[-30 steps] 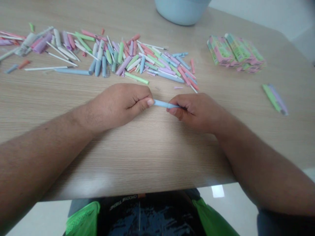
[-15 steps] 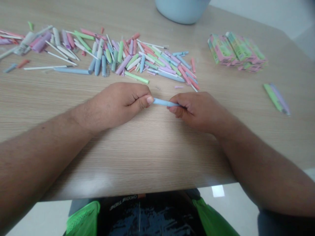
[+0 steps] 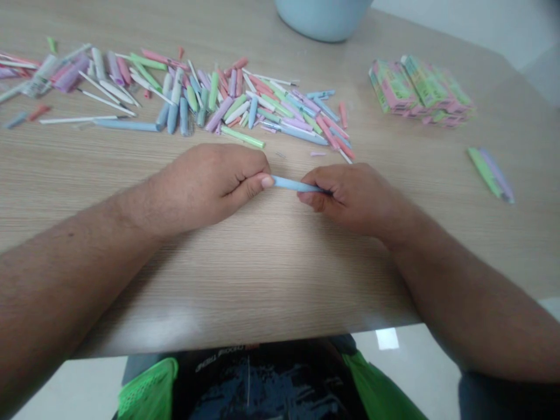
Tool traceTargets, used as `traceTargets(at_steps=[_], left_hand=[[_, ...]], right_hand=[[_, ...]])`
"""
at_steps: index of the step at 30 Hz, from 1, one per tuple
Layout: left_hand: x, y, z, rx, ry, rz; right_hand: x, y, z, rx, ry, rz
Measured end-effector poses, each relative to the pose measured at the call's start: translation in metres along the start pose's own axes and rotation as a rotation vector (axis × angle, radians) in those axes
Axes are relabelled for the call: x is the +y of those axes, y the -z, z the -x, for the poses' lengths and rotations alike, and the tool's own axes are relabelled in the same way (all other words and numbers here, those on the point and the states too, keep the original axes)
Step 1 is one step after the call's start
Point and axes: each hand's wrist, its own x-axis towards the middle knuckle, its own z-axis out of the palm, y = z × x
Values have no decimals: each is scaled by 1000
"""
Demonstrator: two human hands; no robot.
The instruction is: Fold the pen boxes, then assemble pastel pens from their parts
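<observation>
A light blue pen barrel [image 3: 289,183] is held nearly level between both hands above the table's middle. My left hand [image 3: 223,184] is closed round its left end, thumb on top. The fingers of my right hand [image 3: 345,195] pinch its right end, and the tip there is hidden in the hand. Just beyond the hands lies a long spread of pastel pen parts [image 3: 236,105]: caps, barrels and thin white refills in pink, green, purple and blue.
Pink and green small boxes [image 3: 420,90] are stacked at the back right. A green and a purple pen [image 3: 490,174] lie side by side at the right. A light blue tub [image 3: 326,20] stands at the back. The wooden table's [image 3: 262,303] front edge is near my lap.
Both hands keep their hold on the blue barrel. Slightly more of it shows at the right-hand fingers; otherwise hardly anything has moved.
</observation>
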Motion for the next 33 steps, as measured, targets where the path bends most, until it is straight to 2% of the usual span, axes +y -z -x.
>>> traceTargets(at_steps=[3,5,7,10,12,17,19,22,24,26,29,30,31,33], left_hand=[[1,2,2,-36,-68,1],[2,1,2,-45,-63,0],[2,1,1,-37,-21,-9],[3,1,-1,-24,48,8],[4,2,-1,-13,53,21],[7,8,0,-13,5,3],[7,8,0,-27,11,2],[6,7,-1,-34,41,8],[6,7,-1,-18,49,17],[6,8,0,-14,27,16],[6,7,2,-34,-38,10],[5,6,3,-38,-52,13],[4,5,3,-35,-52,15],[2,2,2,-15,-21,20]], right_hand=[[2,6,2,-286,-44,-312],[3,7,2,-383,-94,-459],[2,5,2,-283,-104,-408],[1,1,0,-4,-55,-124],[0,0,0,53,-36,-39],[0,4,3,-238,-73,-364],[-1,3,3,-217,-78,-371],[-3,0,2,-6,-22,-123],[-5,0,2,71,12,-13],[-5,3,3,-16,-5,-77],[-5,8,5,-308,-76,-335],[-5,9,6,-360,-97,-386],[-5,8,6,-354,-108,-391],[-6,5,4,-207,-95,-266]])
